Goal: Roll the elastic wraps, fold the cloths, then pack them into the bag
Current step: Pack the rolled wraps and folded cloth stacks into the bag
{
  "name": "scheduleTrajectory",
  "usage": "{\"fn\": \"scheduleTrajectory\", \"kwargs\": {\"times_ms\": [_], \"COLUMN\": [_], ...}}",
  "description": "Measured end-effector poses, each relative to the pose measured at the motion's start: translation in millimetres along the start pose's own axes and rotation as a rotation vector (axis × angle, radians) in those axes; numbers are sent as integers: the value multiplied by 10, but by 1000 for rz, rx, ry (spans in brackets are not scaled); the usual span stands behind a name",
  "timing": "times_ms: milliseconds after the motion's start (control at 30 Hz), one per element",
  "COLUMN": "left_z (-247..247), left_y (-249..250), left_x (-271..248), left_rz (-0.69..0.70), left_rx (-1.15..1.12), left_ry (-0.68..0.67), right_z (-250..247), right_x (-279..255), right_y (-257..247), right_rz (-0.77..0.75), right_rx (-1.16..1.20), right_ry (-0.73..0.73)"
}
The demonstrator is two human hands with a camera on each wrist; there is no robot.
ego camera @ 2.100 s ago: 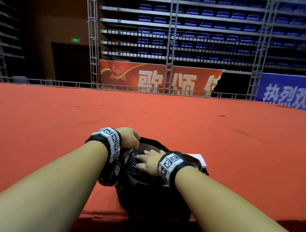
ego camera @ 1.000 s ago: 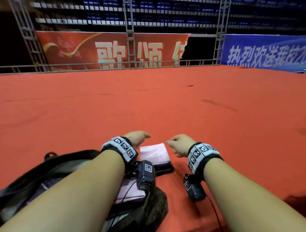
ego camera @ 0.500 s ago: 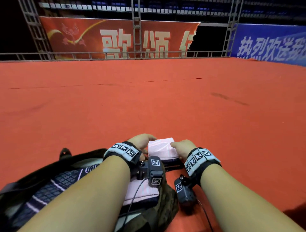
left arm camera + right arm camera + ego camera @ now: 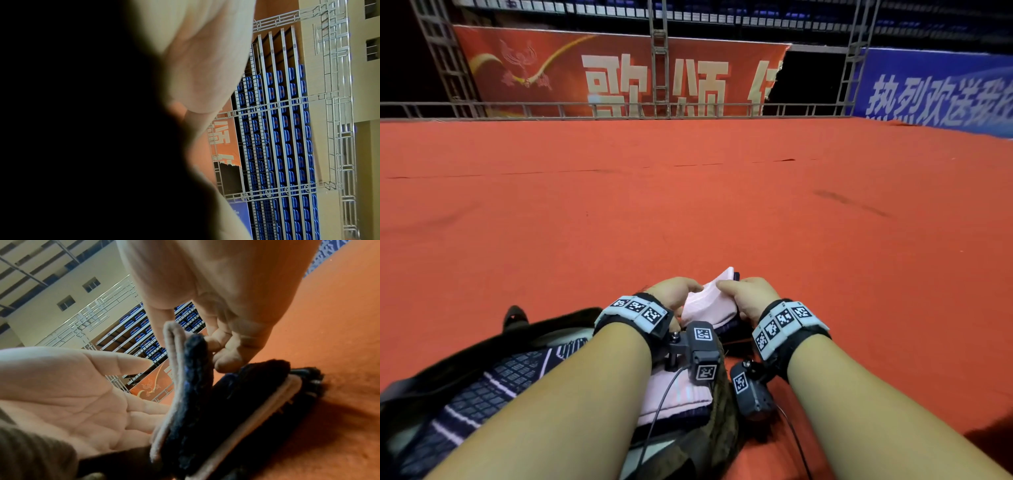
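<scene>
Folded cloth raised off carpet for packing; bag open at near left.

Carpet [image 4: 688, 212]: red, spread wide, serving as work surface. Bag [image 4: 482, 346]: dark, near left, mouth gaping to take items, one patterned cloth [image 4: 493, 380] already inside, a pink one [image 4: 674, 390] lying at its near right edge. Cloth [image 4: 709, 301]: pink over dark, folded, near centre just right of bag, top layers tilted up off the rest, likely being lifted for transfer. Left hand [image 4: 676, 294]: fingers curled round left edge of cloth. Right hand [image 4: 748, 296]: fingers curled, pinching right edge; paired grip probably keeps folds together. Elastic wraps not in sight.
</scene>
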State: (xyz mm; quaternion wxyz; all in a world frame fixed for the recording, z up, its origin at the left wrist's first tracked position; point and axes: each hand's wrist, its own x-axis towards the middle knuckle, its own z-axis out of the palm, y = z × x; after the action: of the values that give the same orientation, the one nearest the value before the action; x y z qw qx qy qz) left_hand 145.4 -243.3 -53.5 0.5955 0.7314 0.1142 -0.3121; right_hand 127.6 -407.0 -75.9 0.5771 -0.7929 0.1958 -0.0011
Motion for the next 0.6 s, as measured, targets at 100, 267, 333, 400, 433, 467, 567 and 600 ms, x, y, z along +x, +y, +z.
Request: {"fn": "scheduleTrajectory", "kwargs": {"times_ms": [100,267,333,400,433,467,567,600], "left_z": [-11,20,22,10,3,0,4,9], "left_y": [4,13,7,-1,-8,-13,-18,-12], "left_x": [31,-44,-46,-17,2,9,12,15], "left_rz": [-9,-32,-29,-22,-26,-30,-28,-21], "left_rx": [-32,-94,-74,-69,-61,-57,-44,-49], "left_ry": [0,17,35,51,60,56,47,53], "right_z": [51,40,11,-9,-14,-17,-32,-39], "right_x": [-17,-65,-72,-75,-78,-86,-99,-107], "right_y": [-8,4,17,26,29,26,-2,-18], "right_rz": [18,-9,-13,-28,-35,-46,-87,-102], "right_rx": [-31,-135,-150,-151,-158,-164,-179,-174], "right_ry": [-82,-78,-69,-58,-52,-44,-27,-22]}}
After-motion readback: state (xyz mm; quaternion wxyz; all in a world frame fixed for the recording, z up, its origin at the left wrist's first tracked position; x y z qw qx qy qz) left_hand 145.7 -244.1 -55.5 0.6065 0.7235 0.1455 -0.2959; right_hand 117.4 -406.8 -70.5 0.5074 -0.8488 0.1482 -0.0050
